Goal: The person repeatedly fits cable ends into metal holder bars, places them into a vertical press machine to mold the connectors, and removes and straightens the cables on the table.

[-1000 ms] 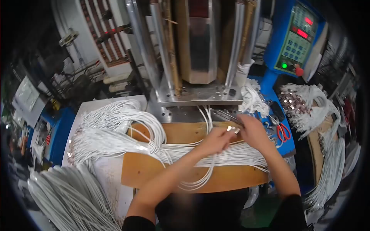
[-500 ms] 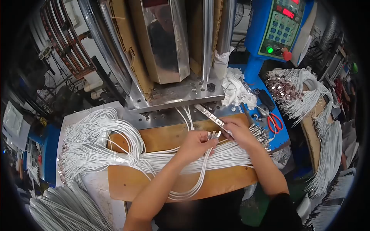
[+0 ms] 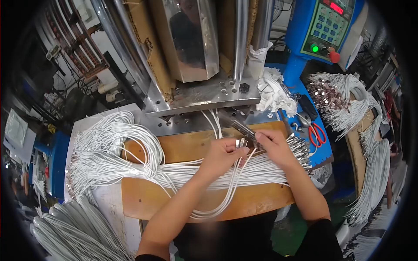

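Several white cables with silver metal plugs (image 3: 241, 142) are pinched in the fingers of my left hand (image 3: 220, 155), and their loops hang down toward the front of the board. My right hand (image 3: 273, 148) grips a narrow metal bar with slots (image 3: 244, 129), angled up and to the left. One cable end runs up close to the right fingertips; whether they touch it I cannot tell. Under both hands a thick bundle of white cables (image 3: 261, 172) lies across the brown board (image 3: 209, 204), its metal plugs (image 3: 298, 150) gathered at the right.
A steel press (image 3: 204, 102) stands behind the board, with cables under its plate. A blue control box (image 3: 322, 30) is at upper right. Red-handled scissors (image 3: 318, 134) and crumpled white cloth (image 3: 274, 91) lie on the blue surface. Coiled cables (image 3: 78, 230) sit at lower left.
The bar in my right hand has turned, its bright slotted face now looking darker. A cable end now shows between my hands. The whole view has shifted slightly.
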